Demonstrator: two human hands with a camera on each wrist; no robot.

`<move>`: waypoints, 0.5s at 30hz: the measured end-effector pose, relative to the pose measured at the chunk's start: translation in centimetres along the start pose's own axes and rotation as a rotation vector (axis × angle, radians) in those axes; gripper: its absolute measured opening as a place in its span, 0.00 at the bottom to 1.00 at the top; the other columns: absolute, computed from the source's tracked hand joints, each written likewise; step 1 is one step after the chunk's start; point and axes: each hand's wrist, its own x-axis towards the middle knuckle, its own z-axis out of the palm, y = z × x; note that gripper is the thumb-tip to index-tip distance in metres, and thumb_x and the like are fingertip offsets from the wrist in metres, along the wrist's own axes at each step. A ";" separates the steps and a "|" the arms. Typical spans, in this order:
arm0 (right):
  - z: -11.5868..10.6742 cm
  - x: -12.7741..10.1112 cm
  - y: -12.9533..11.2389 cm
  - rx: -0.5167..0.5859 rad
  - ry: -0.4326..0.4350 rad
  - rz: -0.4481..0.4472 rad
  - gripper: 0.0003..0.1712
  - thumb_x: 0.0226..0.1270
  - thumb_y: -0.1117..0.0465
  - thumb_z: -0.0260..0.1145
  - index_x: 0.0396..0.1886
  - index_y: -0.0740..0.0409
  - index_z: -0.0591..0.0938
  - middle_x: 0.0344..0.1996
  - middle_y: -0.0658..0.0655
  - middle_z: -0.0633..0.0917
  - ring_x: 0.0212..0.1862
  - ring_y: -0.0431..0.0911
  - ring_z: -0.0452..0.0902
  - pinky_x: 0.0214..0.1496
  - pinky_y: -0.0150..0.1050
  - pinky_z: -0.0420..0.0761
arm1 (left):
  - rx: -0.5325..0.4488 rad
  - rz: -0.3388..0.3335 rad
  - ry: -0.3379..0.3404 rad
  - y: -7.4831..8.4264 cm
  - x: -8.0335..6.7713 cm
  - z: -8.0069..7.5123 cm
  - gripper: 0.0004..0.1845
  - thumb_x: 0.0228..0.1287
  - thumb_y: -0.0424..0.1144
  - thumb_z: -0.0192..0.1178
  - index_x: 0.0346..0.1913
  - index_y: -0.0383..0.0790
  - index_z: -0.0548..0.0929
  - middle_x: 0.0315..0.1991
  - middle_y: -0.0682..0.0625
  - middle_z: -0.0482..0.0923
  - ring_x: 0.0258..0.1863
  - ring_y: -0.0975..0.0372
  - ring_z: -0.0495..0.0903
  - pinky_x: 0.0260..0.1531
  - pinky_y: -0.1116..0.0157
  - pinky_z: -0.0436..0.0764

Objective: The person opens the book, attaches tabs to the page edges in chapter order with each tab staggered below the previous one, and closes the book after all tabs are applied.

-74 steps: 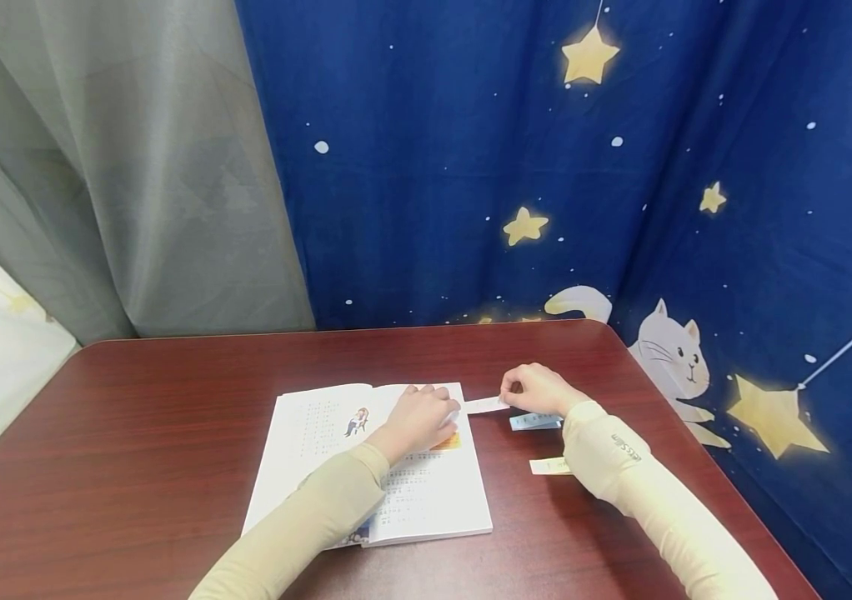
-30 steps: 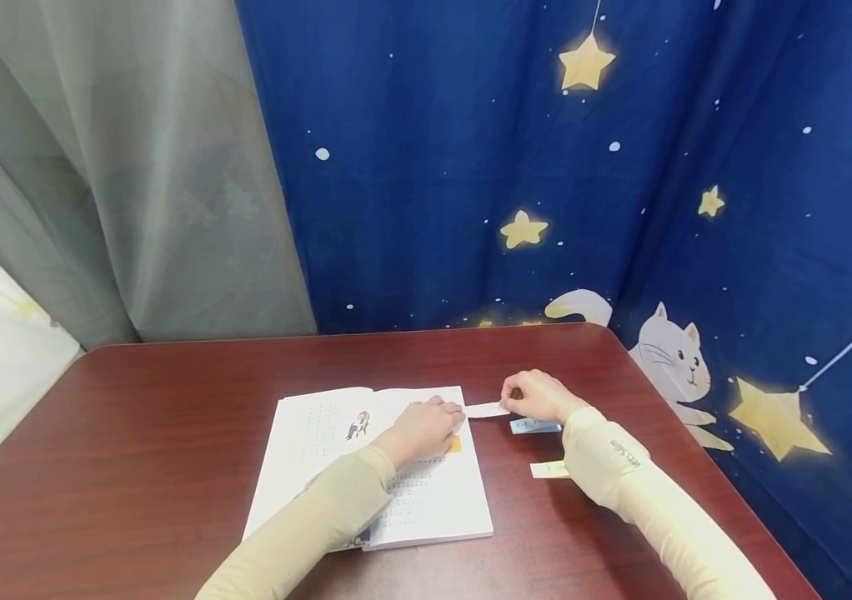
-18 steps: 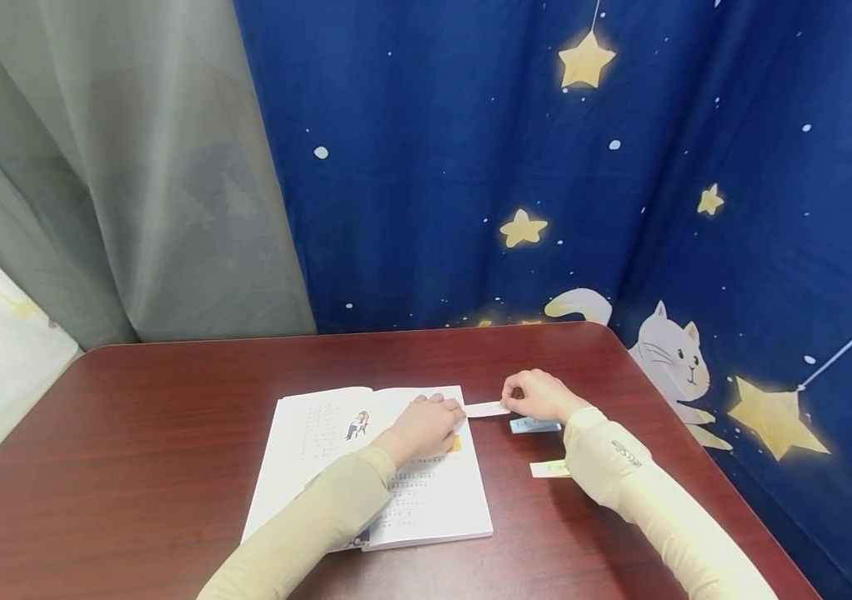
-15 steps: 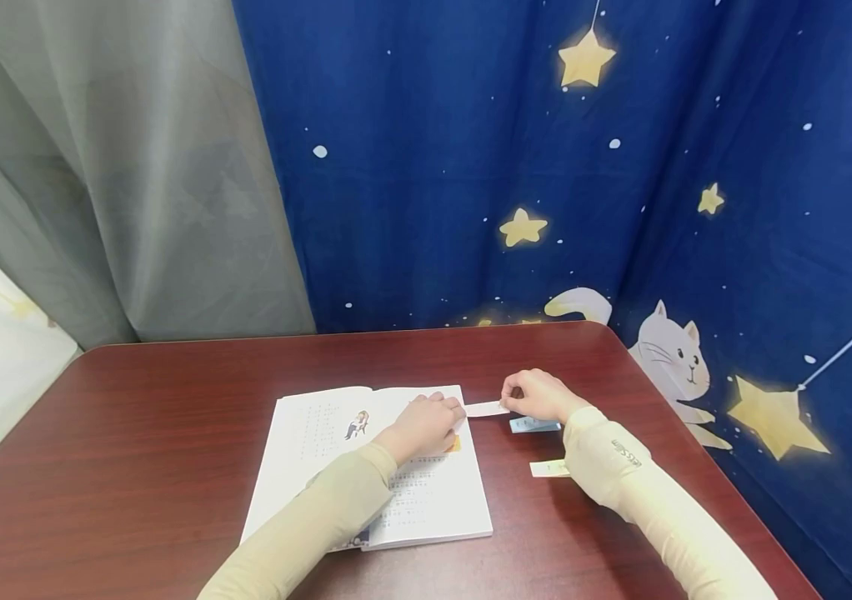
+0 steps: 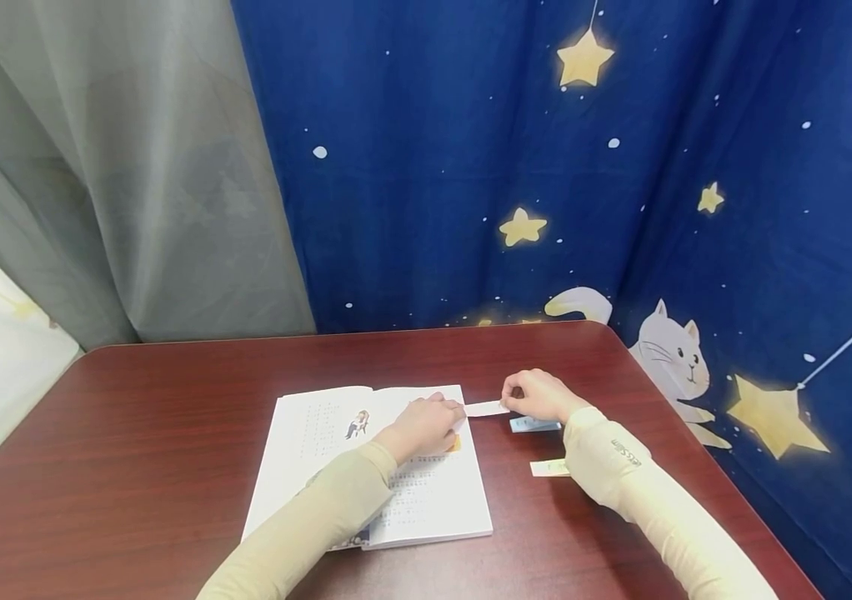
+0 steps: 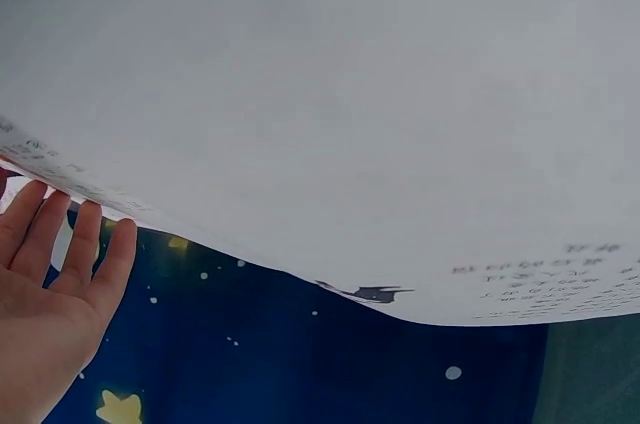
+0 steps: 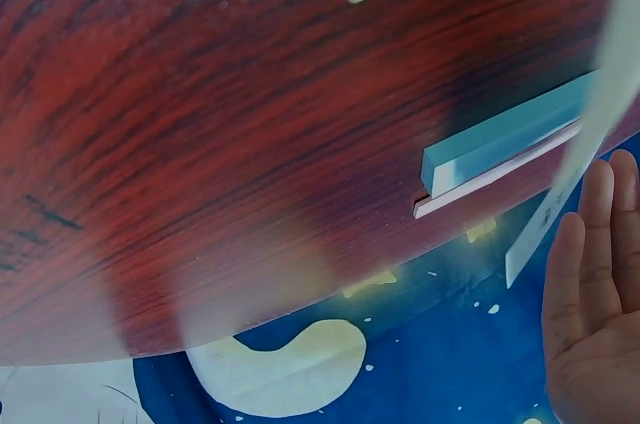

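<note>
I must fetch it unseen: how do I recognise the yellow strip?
On the red table, look right of the open book. Beside the right sleeve lies the yellow strip; its colour and lowest place in the head view set it apart from the blue strip and white strip.

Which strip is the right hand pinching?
The white strip, reaching from the right hand towards the book. It alone is pinched; the blue strip and yellow strip lie on the table, nearer the person.
</note>
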 end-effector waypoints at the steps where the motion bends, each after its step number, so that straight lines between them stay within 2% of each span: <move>1: 0.0 0.0 0.0 -0.001 0.002 -0.002 0.03 0.52 0.58 0.63 0.22 0.46 0.80 0.22 0.42 0.78 0.25 0.39 0.69 0.31 0.37 0.70 | -0.004 -0.001 -0.001 0.0 0.0 0.0 0.18 0.56 0.42 0.54 0.51 0.46 0.76 0.50 0.55 0.73 0.47 0.60 0.69 0.44 0.58 0.70; 8: -0.1 -0.2 0.0 0.008 0.012 -0.013 0.02 0.52 0.59 0.64 0.22 0.48 0.80 0.20 0.42 0.77 0.24 0.39 0.69 0.30 0.37 0.70 | -0.023 0.003 0.002 -0.1 0.1 -0.3 0.17 0.56 0.42 0.55 0.49 0.45 0.77 0.48 0.54 0.75 0.45 0.60 0.69 0.45 0.57 0.70; 15: -0.2 -0.4 -0.2 0.008 0.006 0.013 0.03 0.53 0.56 0.65 0.26 0.49 0.81 0.21 0.41 0.77 0.26 0.37 0.71 0.33 0.37 0.72 | -0.025 0.000 -0.043 -0.3 -0.1 -0.4 0.19 0.56 0.43 0.53 0.52 0.45 0.76 0.52 0.54 0.72 0.50 0.58 0.68 0.46 0.57 0.69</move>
